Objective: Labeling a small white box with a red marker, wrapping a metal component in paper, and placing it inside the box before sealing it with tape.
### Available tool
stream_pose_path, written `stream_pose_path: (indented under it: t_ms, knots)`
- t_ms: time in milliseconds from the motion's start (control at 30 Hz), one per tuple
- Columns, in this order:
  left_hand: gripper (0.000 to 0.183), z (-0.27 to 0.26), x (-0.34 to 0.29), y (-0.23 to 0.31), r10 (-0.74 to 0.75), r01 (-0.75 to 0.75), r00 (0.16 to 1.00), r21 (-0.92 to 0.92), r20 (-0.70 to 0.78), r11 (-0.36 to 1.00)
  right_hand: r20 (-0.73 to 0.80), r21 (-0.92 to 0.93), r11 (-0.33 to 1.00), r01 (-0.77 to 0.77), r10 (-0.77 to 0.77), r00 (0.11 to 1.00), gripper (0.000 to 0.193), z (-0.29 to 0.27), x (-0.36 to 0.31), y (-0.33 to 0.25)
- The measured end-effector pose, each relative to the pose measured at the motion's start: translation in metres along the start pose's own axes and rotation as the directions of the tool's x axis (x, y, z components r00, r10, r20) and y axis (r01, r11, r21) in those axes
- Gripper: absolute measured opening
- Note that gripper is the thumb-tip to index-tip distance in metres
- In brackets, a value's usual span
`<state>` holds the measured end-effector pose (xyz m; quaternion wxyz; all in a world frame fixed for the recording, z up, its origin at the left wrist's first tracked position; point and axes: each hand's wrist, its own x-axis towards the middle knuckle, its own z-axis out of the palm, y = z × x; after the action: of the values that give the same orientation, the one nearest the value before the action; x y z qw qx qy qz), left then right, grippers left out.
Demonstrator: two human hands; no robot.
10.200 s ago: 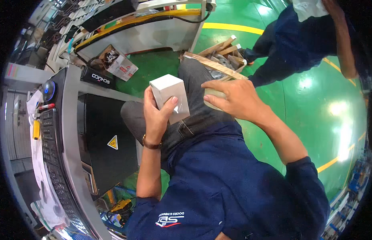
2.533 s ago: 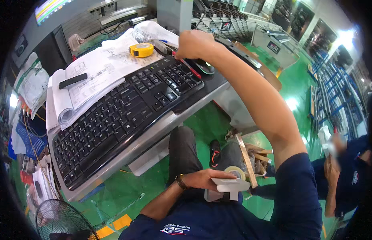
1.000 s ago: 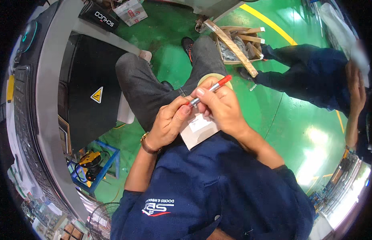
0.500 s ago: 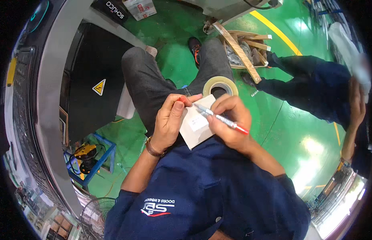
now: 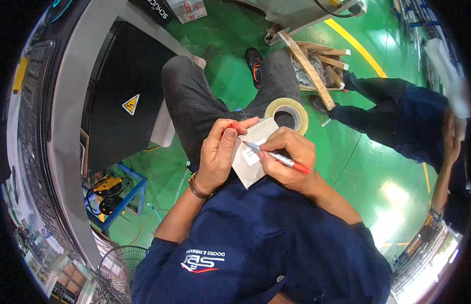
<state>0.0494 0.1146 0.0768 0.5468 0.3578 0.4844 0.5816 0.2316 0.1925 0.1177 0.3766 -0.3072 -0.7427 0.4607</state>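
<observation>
My left hand (image 5: 219, 154) grips a pale rectangular card (image 5: 249, 175) by its left side, thumb on top. A small red marker cap (image 5: 238, 126) is also tucked between those fingers. In my right hand (image 5: 291, 152) sits a marker pen (image 5: 299, 167) with a white barrel and red end, its tip at the card's upper left part. A small white printed label (image 5: 252, 156) is stuck on the card's face. Just beyond the card, a roll of clear tape (image 5: 300, 108) rests by my thigh.
A black cabinet panel (image 5: 124, 66) with a warning triangle stands at left. Below it, a yellow and black power tool (image 5: 109, 187) rests on a blue frame (image 5: 138, 197). Ahead is a wooden crate (image 5: 309, 71) of scraps. Another person (image 5: 402, 111) stands at right.
The marker's tip has shifted slightly left and down across the card. The whole view has also shifted slightly.
</observation>
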Motion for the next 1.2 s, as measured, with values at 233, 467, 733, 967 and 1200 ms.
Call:
stream_pose_path:
  t_ms: [233, 467, 733, 967, 1200]
  knots:
    - [0.032, 0.003, -0.001, -0.001, 0.019, -0.019, 0.999, -0.015, -0.027, 1.0, -0.001, 0.013, 1.0, -0.017, 0.017, 1.0, 0.018, 0.0, -0.005, 0.002]
    - [0.032, 0.004, 0.002, 0.0, 0.03, -0.03, 0.999, -0.007, -0.017, 1.0, 0.054, 0.044, 0.999, 0.005, -0.008, 0.999, 0.016, -0.005, -0.004, 0.001]
    - [0.034, 0.003, -0.002, -0.002, 0.003, -0.003, 1.0, 0.001, 0.013, 1.0, 0.033, 0.032, 0.998, -0.061, 0.06, 0.998, 0.016, -0.01, -0.012, 0.003]
    - [0.034, 0.005, -0.004, -0.005, 0.006, -0.007, 1.0, -0.055, -0.018, 0.998, 0.004, 0.079, 0.996, -0.036, 0.036, 0.999, 0.014, -0.009, -0.013, 0.006]
    - [0.034, 0.004, -0.003, -0.003, -0.006, 0.006, 1.0, -0.048, 0.001, 0.999, 0.001, 0.058, 0.998, -0.034, 0.034, 0.999, 0.014, -0.01, -0.017, 0.01]
